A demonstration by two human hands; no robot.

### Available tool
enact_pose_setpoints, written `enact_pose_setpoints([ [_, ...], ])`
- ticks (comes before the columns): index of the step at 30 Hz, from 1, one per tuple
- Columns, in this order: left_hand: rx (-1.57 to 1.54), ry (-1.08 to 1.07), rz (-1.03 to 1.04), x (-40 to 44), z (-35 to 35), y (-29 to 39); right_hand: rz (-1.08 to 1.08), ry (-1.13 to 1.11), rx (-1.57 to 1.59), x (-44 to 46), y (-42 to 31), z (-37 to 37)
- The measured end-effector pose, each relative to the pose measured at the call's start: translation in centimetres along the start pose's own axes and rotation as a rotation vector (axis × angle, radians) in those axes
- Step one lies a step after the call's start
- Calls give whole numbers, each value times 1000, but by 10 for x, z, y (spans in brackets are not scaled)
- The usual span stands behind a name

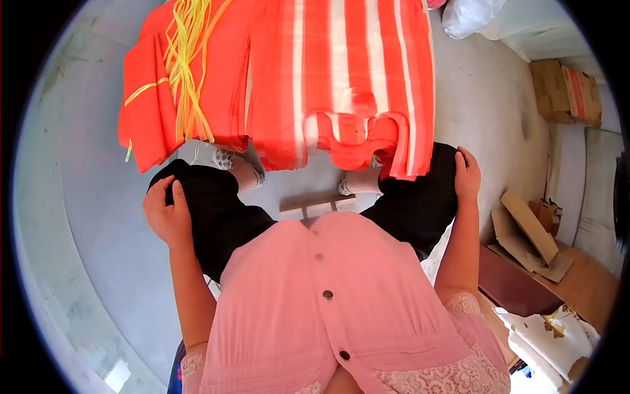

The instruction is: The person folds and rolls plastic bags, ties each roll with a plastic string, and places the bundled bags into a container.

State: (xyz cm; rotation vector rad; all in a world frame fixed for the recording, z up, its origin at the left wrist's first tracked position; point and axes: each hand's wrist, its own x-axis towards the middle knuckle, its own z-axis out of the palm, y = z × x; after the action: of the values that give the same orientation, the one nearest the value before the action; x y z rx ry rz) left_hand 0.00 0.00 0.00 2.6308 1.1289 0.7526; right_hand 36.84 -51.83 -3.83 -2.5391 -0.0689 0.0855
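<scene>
My left hand (168, 213) rests on my left knee, holding nothing, with its thumb apart from the fingers. On the outer side of my right knee lies my right hand (467, 174), its fingers stretched out and empty. Both knees are in black trousers (203, 210). Just beyond them is a stack of red-orange sheets with white stripes (357, 46). To its left lies a plain red-orange stack (226, 79). A bunch of thin yellow strips (187, 72) is draped over this one. At the far left, a folded red bundle (144, 98) is tied with a yellow strip.
A low wooden bar (318, 203) shows between my feet. Right of me are a flattened cardboard box (528, 230) on a brown wooden surface (584, 279) and another cardboard box (564, 92) farther back. A white plastic bag (469, 16) sits at the top right.
</scene>
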Motion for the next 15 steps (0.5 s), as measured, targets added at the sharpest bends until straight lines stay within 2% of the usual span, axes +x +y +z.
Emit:
enact_pose_setpoints([
  [15,32,18,-183,-15,-15,-50,36,-5,-45,11,-6,6],
])
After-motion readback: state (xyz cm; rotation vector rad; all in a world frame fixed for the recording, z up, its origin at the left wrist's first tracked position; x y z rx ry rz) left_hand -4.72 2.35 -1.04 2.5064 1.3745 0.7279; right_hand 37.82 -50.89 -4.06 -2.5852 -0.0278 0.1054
